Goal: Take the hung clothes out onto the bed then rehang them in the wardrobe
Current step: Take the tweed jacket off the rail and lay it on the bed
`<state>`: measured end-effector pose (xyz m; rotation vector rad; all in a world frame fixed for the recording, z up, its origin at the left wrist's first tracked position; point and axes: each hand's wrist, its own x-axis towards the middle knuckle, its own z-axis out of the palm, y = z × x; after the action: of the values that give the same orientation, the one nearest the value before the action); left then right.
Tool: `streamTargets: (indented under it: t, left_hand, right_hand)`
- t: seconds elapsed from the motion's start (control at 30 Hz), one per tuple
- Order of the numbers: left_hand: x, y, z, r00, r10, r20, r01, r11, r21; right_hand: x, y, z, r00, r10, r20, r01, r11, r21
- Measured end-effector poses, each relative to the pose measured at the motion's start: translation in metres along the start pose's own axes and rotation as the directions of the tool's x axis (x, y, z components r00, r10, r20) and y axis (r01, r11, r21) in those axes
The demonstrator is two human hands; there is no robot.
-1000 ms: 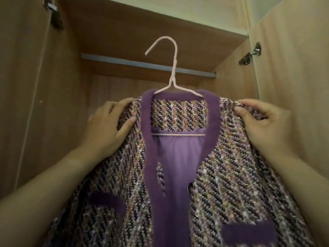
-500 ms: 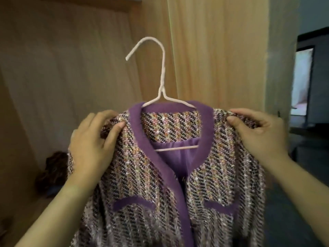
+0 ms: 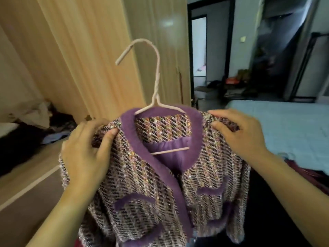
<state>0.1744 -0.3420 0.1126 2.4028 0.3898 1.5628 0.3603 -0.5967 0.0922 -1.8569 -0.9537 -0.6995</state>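
Here, a tweed jacket [image 3: 160, 175] with purple trim is held up in the air at chest height, clear of the wardrobe [image 3: 80, 50] on the left and short of the bed [image 3: 284, 131] on the right. It is carried on a pale wire hanger [image 3: 154, 97], whose hook stands free above the collar and is caught on nothing.

The left hand [image 3: 85, 157] is closed on the jacket's left shoulder, thumb pressed across the front of the cloth and fingers wrapped behind. The right hand [image 3: 243, 136] is closed on the other shoulder in the same way. Whether the hanger's wire is pinched inside either grip cannot be told, since the cloth covers it there.

Several risks can be judged from this. If only cloth is gripped, the hanger may be tilted or slid out of one shoulder while the jacket is swung toward the bed, and the later rehanging would be slowed. The bare hook could be snagged on the wardrobe door edge, which stands close behind it. The jacket front hangs open, so a loose side may be dragged across the dark red cloth [image 3: 311, 175] at the bed's near edge and creased when it is laid down. The loose tweed weave could also be pulled by a tight grip.
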Motion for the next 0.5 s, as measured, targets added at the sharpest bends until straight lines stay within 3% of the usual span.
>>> streamTargets:
  t: [0.2, 0.5]
  left_hand:
    - [-0.021, 0.042, 0.073, 0.987, 0.063, 0.150, -0.017, 0.958, -0.287]
    - [-0.047, 0.112, 0.145, 0.887, 0.248, 0.389, 0.036, 0.804, -0.594]
  right_hand:
    - [-0.049, 0.024, -0.082, 0.998, 0.064, -0.005, -0.063, 0.974, -0.216]
    - [-0.137, 0.014, -0.161, 0.948, 0.195, -0.253, -0.289, 0.862, -0.417]
